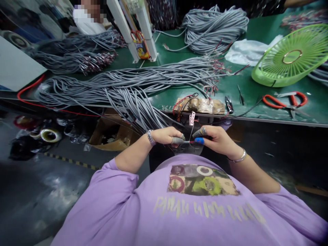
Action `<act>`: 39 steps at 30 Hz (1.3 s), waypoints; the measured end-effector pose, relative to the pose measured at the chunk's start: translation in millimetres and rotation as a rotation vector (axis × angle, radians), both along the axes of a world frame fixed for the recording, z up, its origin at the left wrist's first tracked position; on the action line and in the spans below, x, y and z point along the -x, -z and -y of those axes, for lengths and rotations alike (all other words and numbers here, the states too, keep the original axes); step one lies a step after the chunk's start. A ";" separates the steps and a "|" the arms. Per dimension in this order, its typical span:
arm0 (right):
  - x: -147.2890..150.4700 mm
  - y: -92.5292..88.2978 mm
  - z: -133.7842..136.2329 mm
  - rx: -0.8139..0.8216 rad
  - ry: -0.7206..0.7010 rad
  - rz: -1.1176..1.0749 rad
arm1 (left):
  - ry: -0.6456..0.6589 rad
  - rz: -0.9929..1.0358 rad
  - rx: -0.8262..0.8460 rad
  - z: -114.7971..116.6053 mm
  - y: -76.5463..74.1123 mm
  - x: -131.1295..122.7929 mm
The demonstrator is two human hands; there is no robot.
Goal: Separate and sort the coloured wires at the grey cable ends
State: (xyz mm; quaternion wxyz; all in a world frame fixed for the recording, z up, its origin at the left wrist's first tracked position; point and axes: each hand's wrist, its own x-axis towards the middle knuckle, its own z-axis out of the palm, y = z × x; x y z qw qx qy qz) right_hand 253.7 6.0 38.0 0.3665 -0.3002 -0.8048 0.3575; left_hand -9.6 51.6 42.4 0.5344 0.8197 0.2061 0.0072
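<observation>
1. Tape rolls (51, 135), on the floor at far left, below the table (317, 106).
2. Carton (106, 146), open, under the table's near edge.
3. Cable pile (123, 82), grey, long, spread over the table; one bunch droops over the near edge toward the hands.
4. Left hand (166, 135), one. Thumb and fingers pinched together, clamped on the cable; grey cover on the thumb.
5. Cable (187, 142), grey, one end. Held between the two hands, in front of the wearer's body, just off the table edge.
6. Wires (192, 141), red among them, bared at that end and pointing to the right hand.
7. Strand (191, 133), pale and thin, slanting from a pale piece (192, 118) down to the wires. Whether it belongs to the cable, I cannot tell.
8. Board (216, 106), taped, at the table edge above the hands.
9. Right hand (220, 139), one. Blue-covered thumb at the wires, grey-wrapped forefinger a little apart from it; whether anything is pinched beneath, I cannot tell.
10. Cutter (229, 104), black, and scissors (273, 101), orange-handled, both lying on the table, untouched.
11. Step in hand, by my reckoning: fingertip work on the bared wires at the cable's end.
12. Next move, by the same reckoning: calls for a firm left grip and fine, separate handling of wires and strand by the right.
</observation>
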 end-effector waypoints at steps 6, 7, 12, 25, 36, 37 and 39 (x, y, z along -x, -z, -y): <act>-11.3 18.1 -12.5 0.290 0.353 -0.345 | -0.171 0.187 -0.488 11.4 -20.7 6.2; -11.4 22.1 -17.2 0.360 0.380 -0.380 | -0.237 0.230 -0.627 13.9 -20.8 7.9; 4.1 39.9 -44.7 0.698 0.350 -0.396 | -0.614 0.260 -1.170 24.1 7.7 6.5; 47.2 45.2 -61.0 1.094 0.151 -0.602 | -0.864 0.222 -1.325 24.1 57.8 -22.6; 60.8 51.3 -61.8 1.142 0.229 -0.835 | -0.806 0.191 -1.227 22.4 68.9 -28.4; 61.3 51.6 -61.7 1.137 0.247 -0.843 | -0.795 0.195 -1.236 22.1 69.3 -28.8; 62.4 50.6 -60.7 1.133 0.280 -0.855 | -0.773 0.195 -1.249 21.5 69.4 -30.3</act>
